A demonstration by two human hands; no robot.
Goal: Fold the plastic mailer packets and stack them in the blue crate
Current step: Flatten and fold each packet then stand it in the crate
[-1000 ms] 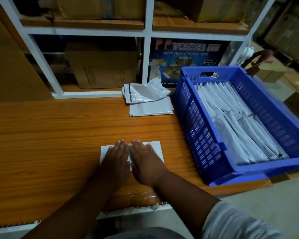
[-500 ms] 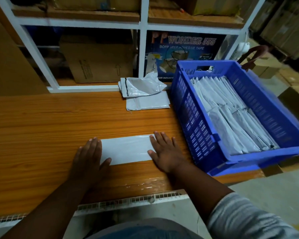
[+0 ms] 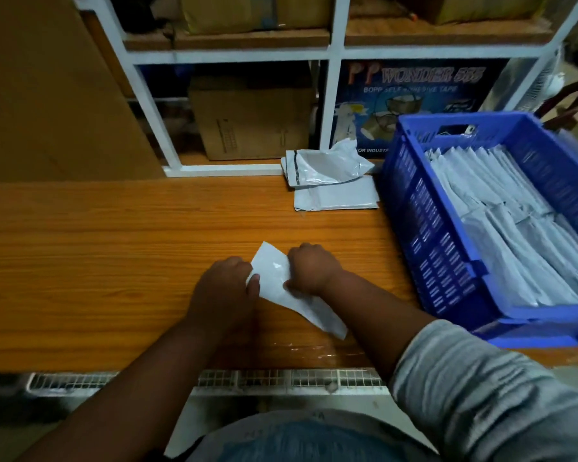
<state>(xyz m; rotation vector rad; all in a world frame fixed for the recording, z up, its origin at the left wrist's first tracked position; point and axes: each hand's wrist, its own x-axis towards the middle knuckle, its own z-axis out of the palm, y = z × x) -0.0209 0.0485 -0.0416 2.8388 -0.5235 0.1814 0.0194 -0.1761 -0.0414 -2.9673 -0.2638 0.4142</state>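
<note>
Folded mailer [image 3: 274, 278] held slantwise over wooden table [image 3: 114, 248], pinched between left hand [image 3: 226, 288] and right hand [image 3: 311, 266], fingers curled on either edge. Beyond: unfolded mailers [image 3: 331, 181]; blue crate [image 3: 424, 228] right, filled with folded packets [image 3: 514, 235].

Colours on your packing bench

Your white mailer [image 3: 274, 278] lies on an orange wood-grain table [image 3: 114, 248]; the crate [image 3: 424, 235] is bright blue with a slotted grid pattern, filled with pale grey-white packets [image 3: 501, 228]; your sleeve [image 3: 474, 388] is grey-striped.
</note>
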